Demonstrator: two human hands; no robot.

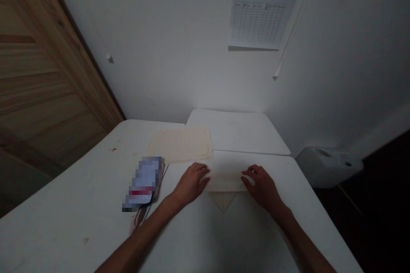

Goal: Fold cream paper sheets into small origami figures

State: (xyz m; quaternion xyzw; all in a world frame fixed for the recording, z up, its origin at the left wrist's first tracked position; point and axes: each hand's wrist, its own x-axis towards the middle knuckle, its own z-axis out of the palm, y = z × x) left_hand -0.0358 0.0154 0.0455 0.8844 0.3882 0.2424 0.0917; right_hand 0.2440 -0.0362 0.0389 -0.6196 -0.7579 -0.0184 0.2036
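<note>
A thin cream sheet lies on the white table in front of me, folded into a flat band. Below the band's near edge a pointed triangular flap sticks out towards me. My left hand pinches the left end of the band between thumb and fingers. At the opposite end my right hand grips it in the same way, fingers curled. Farther back and to the left rests a small stack of cream sheets with rounded corners.
Left of my left forearm lies a blurred-out, phone-like object on a pinkish thing. White table panels meet at seams. A printed chart hangs on the wall. A white plastic container stands at right, a wooden door at left.
</note>
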